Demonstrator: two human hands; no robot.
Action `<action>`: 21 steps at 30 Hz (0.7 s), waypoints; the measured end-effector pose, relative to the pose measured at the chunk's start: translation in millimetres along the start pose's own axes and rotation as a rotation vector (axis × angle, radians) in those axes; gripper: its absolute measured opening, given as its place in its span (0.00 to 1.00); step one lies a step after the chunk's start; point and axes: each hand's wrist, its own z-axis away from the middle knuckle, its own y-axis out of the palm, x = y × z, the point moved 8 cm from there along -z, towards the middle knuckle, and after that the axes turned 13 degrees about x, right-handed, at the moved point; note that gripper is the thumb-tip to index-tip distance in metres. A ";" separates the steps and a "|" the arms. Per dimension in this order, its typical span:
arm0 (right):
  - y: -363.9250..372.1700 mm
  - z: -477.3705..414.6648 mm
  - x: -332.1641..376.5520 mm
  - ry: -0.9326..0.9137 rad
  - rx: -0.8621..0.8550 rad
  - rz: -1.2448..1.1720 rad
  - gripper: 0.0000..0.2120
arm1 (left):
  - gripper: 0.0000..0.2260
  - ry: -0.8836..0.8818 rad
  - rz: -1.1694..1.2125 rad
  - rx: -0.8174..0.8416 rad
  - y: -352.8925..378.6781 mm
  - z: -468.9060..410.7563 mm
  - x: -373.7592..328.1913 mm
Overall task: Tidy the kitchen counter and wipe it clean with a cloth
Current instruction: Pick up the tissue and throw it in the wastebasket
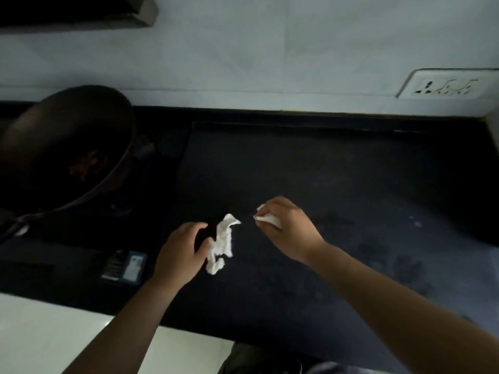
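White crumpled cloth (222,238) sits over the near-middle of the dark stone counter (337,171), a little way in from the counter's near edge. It is a ragged, folded strip. On my feed I cannot tell whether it hangs in the air or lies on the surface.

Nearest to me, a pale glossy floor (54,333) shows below the counter's near edge at the left, and two bare forearms reach in from the bottom. The left grip (179,249) is curled, with a dark gap between forefinger and thumb. The thumb tip touches the left side of the cloth, but I cannot tell whether it actually has hold of it. The right grip (286,228) is just beside it, to the right and slightly further in. Its fingers are bunched tight around a small white scrap (267,218) of the same material, which pokes out toward the strip. The two pieces are apart, and I cannot make out anything joining them.

Left of the left grip, a blue-and-white label (127,265) lies on a black hob surface near the counter's left end. Further in at that end, a large dark round pan (62,147) stands tilted, with reddish-brown bits in its bottom. Dull smudges mark the counter toward its right side.

Beyond the far edge rises a pale tiled wall (270,49), with a white socket plate (445,85) at the far right corner and a dark overhanging ledge (75,12) at the top left.
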 end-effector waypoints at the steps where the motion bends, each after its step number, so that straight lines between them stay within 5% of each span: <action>1: 12.6 -7.1 7.4 0.004 0.008 0.030 0.06 | 0.16 -0.021 -0.020 0.002 0.4 6.9 14.3; 9: 121.9 -40.0 30.6 0.075 0.231 0.287 0.15 | 0.21 0.017 -0.175 0.026 17.2 27.6 60.6; 15: 130.2 -23.3 20.2 0.138 0.084 0.323 0.29 | 0.23 0.066 -0.208 0.069 25.2 22.7 83.9; 21: 152.4 -25.4 12.4 0.267 0.131 0.376 0.43 | 0.26 0.111 -0.275 0.083 36.4 27.2 89.9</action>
